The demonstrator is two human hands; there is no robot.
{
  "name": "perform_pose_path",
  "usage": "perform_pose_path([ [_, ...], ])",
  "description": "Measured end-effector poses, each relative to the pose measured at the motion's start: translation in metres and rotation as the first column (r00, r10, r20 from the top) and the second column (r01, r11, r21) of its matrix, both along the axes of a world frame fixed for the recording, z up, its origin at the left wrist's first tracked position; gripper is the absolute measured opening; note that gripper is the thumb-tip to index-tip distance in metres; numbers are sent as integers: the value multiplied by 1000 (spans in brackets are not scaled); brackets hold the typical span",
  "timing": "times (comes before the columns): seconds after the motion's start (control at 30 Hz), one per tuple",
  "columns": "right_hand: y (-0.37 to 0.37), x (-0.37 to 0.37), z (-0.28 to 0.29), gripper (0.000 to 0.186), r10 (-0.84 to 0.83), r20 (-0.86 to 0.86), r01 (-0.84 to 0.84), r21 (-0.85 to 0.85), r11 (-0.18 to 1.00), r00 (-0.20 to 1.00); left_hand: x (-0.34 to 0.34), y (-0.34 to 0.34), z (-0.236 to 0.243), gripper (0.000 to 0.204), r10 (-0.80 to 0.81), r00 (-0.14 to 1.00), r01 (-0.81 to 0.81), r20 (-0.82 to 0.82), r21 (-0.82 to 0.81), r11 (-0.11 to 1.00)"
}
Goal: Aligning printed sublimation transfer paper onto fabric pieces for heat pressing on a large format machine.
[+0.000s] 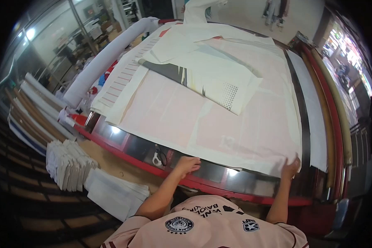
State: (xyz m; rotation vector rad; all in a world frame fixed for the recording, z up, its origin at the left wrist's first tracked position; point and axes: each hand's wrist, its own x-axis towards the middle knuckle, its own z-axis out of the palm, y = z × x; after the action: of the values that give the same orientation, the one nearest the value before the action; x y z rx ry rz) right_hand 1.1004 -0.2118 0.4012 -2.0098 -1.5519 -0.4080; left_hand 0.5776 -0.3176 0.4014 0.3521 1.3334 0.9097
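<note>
A wide, pale pinkish-white paper sheet [243,136] covers much of the red-framed table, its near edge lying close to me. My right hand [291,166] grips that sheet's near right corner, with thumb and fingers closed about it. At the middle of the near edge is my left hand [188,165], its fingers bent and pressed together where the edge meets them. Black-and-white scissors [158,156] lie on the dark tabletop left of my left hand. Farther back, a folded printed sheet [223,84] with dark stripes and a dotted patch rests on the large sheet.
The red table rim [219,189] runs in front of me. A long white roll [111,58] lies along the left side; several rolls [324,82] line the right. Bundled white stacks [70,163] stand at lower left. Across the table shows a person's pale sleeve [195,12].
</note>
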Motion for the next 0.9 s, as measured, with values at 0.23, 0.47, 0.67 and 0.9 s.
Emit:
perform_pose_path([
  [0.23,-2,-243,-15,72,220,-230,-295,-381,876,948,-180,66,-1,46,298,308,404,-904,408,819],
  [0.47,14,-289,-19,71,-1,-99,-75,-762,643,995,-231,119,-46,76,-146,-84,471,-986,-168,866],
  [0.67,56,-292,-29,70,-187,-94,29,-826,563,978,-231,160,-63,72,-352,-159,462,-923,-384,800],
  [0.9,140,-284,-43,75,-196,-36,104,-749,654,980,-230,229,-66,62,-247,-199,368,-948,-306,878],
])
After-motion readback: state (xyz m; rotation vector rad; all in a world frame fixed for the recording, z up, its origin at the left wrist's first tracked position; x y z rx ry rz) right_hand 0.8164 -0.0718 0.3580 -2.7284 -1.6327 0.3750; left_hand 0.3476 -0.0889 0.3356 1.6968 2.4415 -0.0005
